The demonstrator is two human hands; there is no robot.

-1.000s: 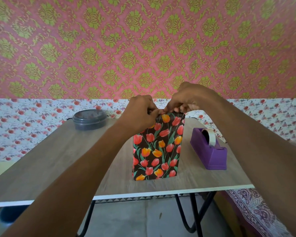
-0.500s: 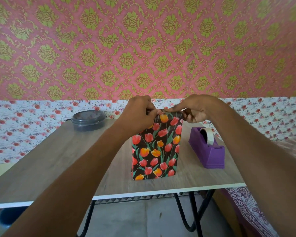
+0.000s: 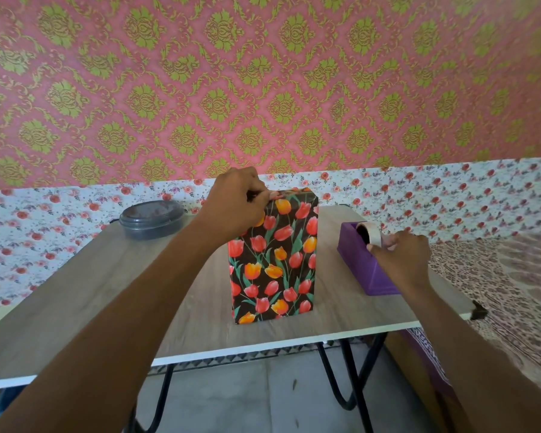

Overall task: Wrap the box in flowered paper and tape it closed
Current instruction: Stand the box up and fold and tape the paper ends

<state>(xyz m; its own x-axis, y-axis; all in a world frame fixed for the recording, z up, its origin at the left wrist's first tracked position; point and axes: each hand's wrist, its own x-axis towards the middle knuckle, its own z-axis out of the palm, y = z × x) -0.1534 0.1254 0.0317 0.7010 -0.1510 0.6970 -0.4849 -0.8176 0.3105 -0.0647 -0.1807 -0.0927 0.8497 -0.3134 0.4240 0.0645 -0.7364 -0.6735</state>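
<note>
The box (image 3: 274,260), wrapped in flowered paper (image 3: 297,276) printed with red and orange tulips on black, is stood upright on the wooden table (image 3: 107,292). It is set just to the left of the purple tape dispenser (image 3: 358,260) and apart from it. Its top edge, at the corner turned away from the dispenser, is gripped by the left hand (image 3: 238,206): the fingers (image 3: 263,195) are curled tight and the paper is pinched there. The right hand (image 3: 402,259) is laid over the near end of the dispenser. Its thumb is pressed to the near face of the roll of tape (image 3: 371,234) and the other fingers are curled round the far side, so the roll is pinched. Whether a loose end of tape is held cannot be told. A lidded grey container (image 3: 152,218) is seen well to the left of the dispenser, farther back, beyond the box.
</note>
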